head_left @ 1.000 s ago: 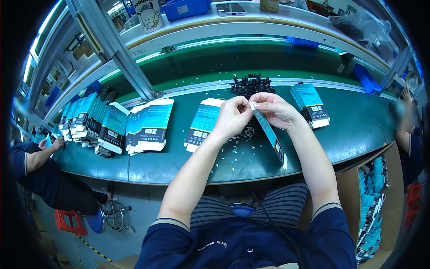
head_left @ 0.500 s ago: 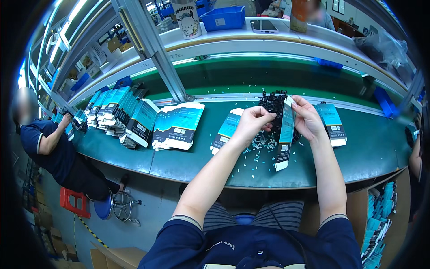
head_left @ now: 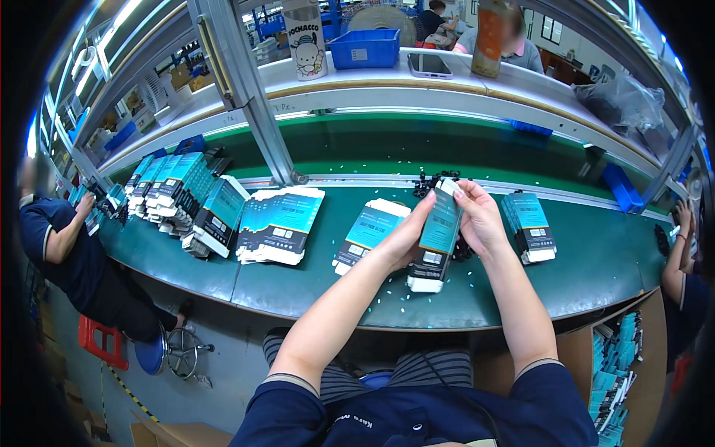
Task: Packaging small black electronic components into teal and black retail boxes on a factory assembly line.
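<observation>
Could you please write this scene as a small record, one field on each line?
Left hand: holding the left side of a teal-and-black carton
Right hand: holding the same carton near its upper right side
Surface below: green table
Beyond the carton: small black parts, partly hidden
Table, left: piles of similar cartons
Table, right: another carton pile
Shelf: blue bin, phone
Lower right: cardboard box holding many cartons
</observation>
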The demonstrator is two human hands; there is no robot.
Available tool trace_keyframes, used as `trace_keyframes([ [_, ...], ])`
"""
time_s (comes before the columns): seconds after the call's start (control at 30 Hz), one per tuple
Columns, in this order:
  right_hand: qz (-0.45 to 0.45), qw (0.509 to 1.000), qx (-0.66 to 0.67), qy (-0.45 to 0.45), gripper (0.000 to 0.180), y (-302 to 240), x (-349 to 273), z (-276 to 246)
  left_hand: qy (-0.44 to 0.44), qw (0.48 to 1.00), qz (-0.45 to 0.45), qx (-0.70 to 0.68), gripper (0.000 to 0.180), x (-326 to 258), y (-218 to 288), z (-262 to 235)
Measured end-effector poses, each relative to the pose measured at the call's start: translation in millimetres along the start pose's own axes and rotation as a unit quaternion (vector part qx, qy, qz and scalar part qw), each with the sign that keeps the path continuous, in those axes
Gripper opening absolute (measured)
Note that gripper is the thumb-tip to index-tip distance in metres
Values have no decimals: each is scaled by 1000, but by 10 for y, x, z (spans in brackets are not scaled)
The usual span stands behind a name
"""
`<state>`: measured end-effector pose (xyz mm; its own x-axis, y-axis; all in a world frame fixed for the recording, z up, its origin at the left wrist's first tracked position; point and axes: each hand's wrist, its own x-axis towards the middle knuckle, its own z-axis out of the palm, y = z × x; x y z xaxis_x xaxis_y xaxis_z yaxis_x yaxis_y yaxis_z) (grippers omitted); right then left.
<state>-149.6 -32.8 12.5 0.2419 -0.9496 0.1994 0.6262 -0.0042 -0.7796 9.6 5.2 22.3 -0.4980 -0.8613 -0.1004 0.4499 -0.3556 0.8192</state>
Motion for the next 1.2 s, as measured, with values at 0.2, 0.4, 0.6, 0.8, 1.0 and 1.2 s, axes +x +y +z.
trace_keyframes([
  [0.2, -33, 999, -39, -17, 20, -22, -26, 64, -62, 994, -85, 29, 61, -85, 22, -97],
  [0.4, -133, 954, -261, 56, 27, 26, -12, 15, -49, 998, 41, -15, 55, -68, 85, -54],
  [0.6, 74, 934, -350, -8, 50, -61, -90, 22, 18, 972, 230, -51, 69, -57, 160, -114],
  [0.8, 182, 935, -294, -82, 45, -57, -196, 80, 17, 983, 179, -29, 65, -31, 127, -30],
  [1.0, 179, 964, -186, -66, 38, 4, -165, 67, 135, 972, 189, -26, 56, 69, 119, -175],
  [1.2, -60, 981, -166, 74, 28, 117, -131, 128, 152, 980, 117, 53, 43, 87, 39, -115],
])
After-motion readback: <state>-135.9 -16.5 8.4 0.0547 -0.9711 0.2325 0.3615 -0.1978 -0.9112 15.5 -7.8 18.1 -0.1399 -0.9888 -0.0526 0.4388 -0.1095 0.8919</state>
